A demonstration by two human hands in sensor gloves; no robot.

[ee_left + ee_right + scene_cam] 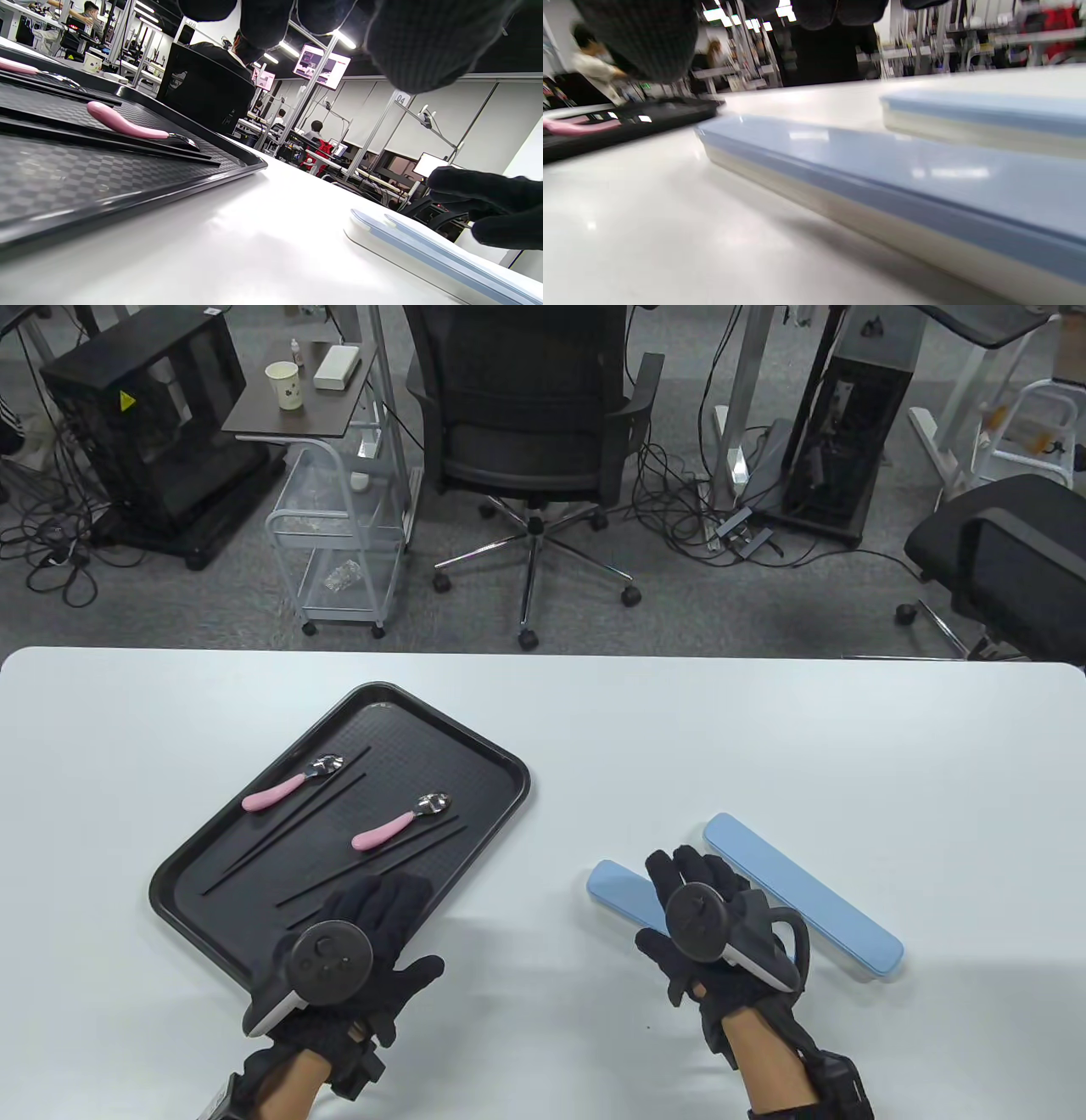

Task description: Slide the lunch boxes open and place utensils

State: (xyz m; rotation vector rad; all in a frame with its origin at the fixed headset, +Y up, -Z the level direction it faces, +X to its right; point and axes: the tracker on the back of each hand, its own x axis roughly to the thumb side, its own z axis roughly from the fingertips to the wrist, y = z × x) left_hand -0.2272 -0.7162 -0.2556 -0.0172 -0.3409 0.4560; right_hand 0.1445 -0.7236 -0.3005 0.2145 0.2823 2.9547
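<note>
A black tray (475, 746) lies on the left of the white table. On it are two pink-handled spoons (293, 786) (399, 823) and several black chopsticks (297, 823). Two long blue-lidded boxes lie side by side at the right, both with lids shut: the nearer box (619, 891) and the farther box (797, 891). My left hand (373, 916) hovers over the tray's near corner, fingers relaxed and holding nothing. My right hand (696, 891) is above the nearer box (882, 169) with loose fingers, and I see no grip on it. It hides the box's middle.
Bare table top (679, 729) stretches between the tray and the boxes and behind them. Beyond the far edge stand an office chair (534, 432), a wire cart (339, 543) and another chair (1010, 560) at the right.
</note>
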